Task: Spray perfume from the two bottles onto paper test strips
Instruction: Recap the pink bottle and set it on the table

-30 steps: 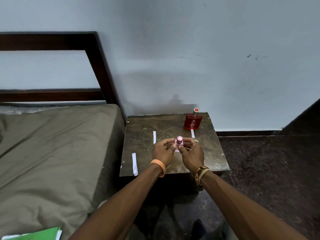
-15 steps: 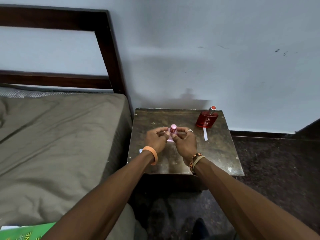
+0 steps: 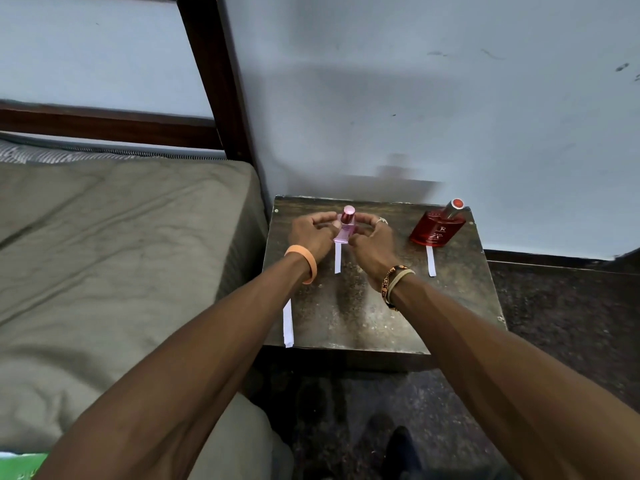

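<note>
Far left: olive-grey bed sheet (image 3: pixel 121 254), not involved. Long white paper strip (image 3: pixel 287 322) lies at left front edge of dark worn table (image 3: pixel 381 317).

Left hand (image 3: pixel 310 233) curled, fingertips pinching small pink glass perfume bottle (image 3: pixel 346 225) from left. Bottle upright near table's back, between both hands.

Second white paper strip (image 3: pixel 338 258) starts at bottle's base, long axis running toward person.

Right hand (image 3: pixel 370 242) curled round bottle from right — equally near.

Well apart to right: flat red glass perfume bottle (image 3: pixel 437 227), third white paper strip (image 3: pixel 430 261) just before it.

Likely next: nozzle aimed forward-down at second strip.

Open tabletop (image 3: pixel 363 317) toward front edge; pink bottle (image 3: pixel 346 227), red bottle (image 3: pixel 437 228) along rear, bed (image 3: pixel 121 254) left
</note>
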Tool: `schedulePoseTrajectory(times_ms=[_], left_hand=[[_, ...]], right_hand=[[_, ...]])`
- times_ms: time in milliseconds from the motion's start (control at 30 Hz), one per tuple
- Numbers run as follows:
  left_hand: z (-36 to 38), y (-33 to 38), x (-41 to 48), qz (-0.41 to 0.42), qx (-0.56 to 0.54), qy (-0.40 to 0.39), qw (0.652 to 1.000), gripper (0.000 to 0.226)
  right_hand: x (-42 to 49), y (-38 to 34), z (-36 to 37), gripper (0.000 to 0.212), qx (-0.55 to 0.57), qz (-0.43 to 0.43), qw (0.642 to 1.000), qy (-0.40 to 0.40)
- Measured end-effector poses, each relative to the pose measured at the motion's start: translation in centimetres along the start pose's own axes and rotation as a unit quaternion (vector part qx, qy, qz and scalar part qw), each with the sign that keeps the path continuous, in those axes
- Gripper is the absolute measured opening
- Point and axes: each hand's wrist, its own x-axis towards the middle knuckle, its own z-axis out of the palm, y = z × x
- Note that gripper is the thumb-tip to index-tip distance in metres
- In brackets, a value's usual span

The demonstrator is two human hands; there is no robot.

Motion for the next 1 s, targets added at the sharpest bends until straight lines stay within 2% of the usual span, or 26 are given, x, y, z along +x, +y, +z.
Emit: schedulePoseTrajectory(times_ms=[433, 1000], left_hand=[[0.1, -1.1, 1.7, -0.030, -0.013, -0.002, 0.999, 0.027], [0.1, -1.4, 1.5, -0.028, 0.001, -0.012, 1.000, 0.029]], right_hand=[[2.1, 1.3, 0.9, 0.039, -0.020, 0.019, 1.000, -0.002], [2.0, 1.6, 0.7, 0.040, -0.018, 0.027, 0.999, -0.007]])
